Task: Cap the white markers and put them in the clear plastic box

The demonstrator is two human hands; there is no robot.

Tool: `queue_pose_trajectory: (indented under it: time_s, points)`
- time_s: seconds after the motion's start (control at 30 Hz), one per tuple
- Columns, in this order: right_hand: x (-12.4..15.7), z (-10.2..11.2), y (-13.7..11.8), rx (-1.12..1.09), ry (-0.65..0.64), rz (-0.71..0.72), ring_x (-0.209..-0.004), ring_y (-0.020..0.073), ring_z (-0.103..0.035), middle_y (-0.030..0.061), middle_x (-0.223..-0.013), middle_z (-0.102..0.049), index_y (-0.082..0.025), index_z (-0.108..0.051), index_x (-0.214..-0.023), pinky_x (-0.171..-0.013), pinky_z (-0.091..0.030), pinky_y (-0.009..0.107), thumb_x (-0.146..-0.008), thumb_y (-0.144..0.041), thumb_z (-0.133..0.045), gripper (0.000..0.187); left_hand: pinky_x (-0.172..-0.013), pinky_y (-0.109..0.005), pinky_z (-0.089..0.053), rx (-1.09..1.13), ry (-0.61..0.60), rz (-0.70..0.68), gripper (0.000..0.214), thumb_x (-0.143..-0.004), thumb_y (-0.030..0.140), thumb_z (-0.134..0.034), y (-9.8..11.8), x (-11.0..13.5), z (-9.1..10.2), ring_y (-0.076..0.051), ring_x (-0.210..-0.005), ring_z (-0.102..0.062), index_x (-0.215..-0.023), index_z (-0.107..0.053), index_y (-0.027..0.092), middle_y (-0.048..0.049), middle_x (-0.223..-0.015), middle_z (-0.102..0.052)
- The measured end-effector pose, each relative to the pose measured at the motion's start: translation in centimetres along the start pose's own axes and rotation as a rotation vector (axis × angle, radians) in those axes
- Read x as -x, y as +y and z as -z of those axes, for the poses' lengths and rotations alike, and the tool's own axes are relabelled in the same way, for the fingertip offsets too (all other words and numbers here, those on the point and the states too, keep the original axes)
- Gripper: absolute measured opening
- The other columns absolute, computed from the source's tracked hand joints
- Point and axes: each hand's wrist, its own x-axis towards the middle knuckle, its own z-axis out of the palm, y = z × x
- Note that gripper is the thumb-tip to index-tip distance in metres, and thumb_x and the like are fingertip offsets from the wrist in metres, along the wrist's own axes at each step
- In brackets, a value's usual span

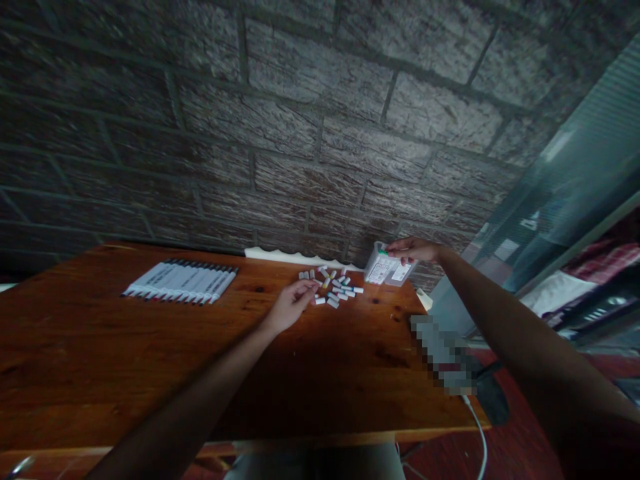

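A pile of several small white caps or short marker pieces (336,285) lies on the wooden table (150,360) near its far right. My left hand (291,304) rests beside that pile, fingers curled, its fingertips touching the nearest pieces. My right hand (414,250) reaches to a clear plastic case (385,269) at the table's far right corner and pinches a small green-tipped piece (383,252) over the case's top.
A row of several white markers (183,281) lies side by side at the far left of the table. A brick wall (300,133) stands right behind the table. A white cable (477,433) hangs off the right edge, beside a glass panel (575,193).
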Motion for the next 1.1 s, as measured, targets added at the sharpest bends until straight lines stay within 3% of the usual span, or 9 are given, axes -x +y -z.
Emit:
queue_pose_trajectory:
  time_s: [0.17,0.3,0.57,0.77,1.1]
  points:
    - [0.2,-0.4,-0.2,-0.003,0.067,0.025,-0.057,0.0088,-0.059,0.0066,-0.103,-0.072,-0.019,-0.069,-0.112,-0.050,-0.043,0.020,-0.063,-0.042,-0.080,0.055,-0.049,-0.022,-0.036,0.003,0.004,0.012,0.043,-0.080,0.053,-0.061,-0.1,-0.1,0.1,-0.010,-0.050,-0.047,-0.097,-0.064,0.014,0.0004,-0.062,-0.062]
    - [-0.1,-0.8,-0.3,0.073,0.097,0.028,-0.052,0.0083,-0.060,0.0074,-0.106,-0.070,-0.018,-0.067,-0.113,-0.052,-0.046,0.022,-0.066,-0.043,-0.078,0.055,-0.049,-0.022,-0.036,0.003,0.000,-0.003,0.040,-0.081,0.050,-0.062,-0.4,-0.1,0.3,-0.010,-0.050,-0.047,-0.099,-0.064,0.015,0.0002,-0.064,-0.063]
    - [-0.5,-1.2,-0.5,0.162,0.071,0.053,-0.051,0.0087,-0.063,0.0099,-0.117,-0.065,-0.019,-0.056,-0.129,-0.054,-0.048,0.021,-0.076,-0.042,-0.072,0.060,-0.049,-0.022,-0.037,0.012,0.009,0.004,0.040,-0.080,0.051,-0.062,0.0,-0.1,0.2,-0.011,-0.052,-0.049,-0.097,-0.064,0.015,0.0002,-0.062,-0.063]
    - [-0.6,-1.9,-1.1,0.230,0.011,-0.042,-0.060,0.0149,-0.070,0.0132,-0.128,-0.061,-0.026,-0.037,-0.144,-0.045,-0.047,0.020,-0.083,-0.052,-0.062,0.071,-0.050,-0.022,-0.037,0.007,0.008,0.003,0.040,-0.080,0.051,-0.061,0.2,-0.1,0.2,-0.011,-0.052,-0.050,-0.097,-0.064,0.014,0.0008,-0.062,-0.062]
    - [-1.3,-2.3,0.1,0.208,0.039,-0.028,-0.072,0.0175,-0.071,0.0127,-0.134,-0.058,-0.023,-0.037,-0.145,-0.049,-0.054,0.023,-0.086,-0.050,-0.059,0.069,-0.049,-0.021,-0.037,0.025,0.005,0.015,0.041,-0.080,0.050,-0.061,0.2,-0.2,0.1,-0.011,-0.051,-0.050,-0.098,-0.064,0.014,0.0016,-0.060,-0.060]
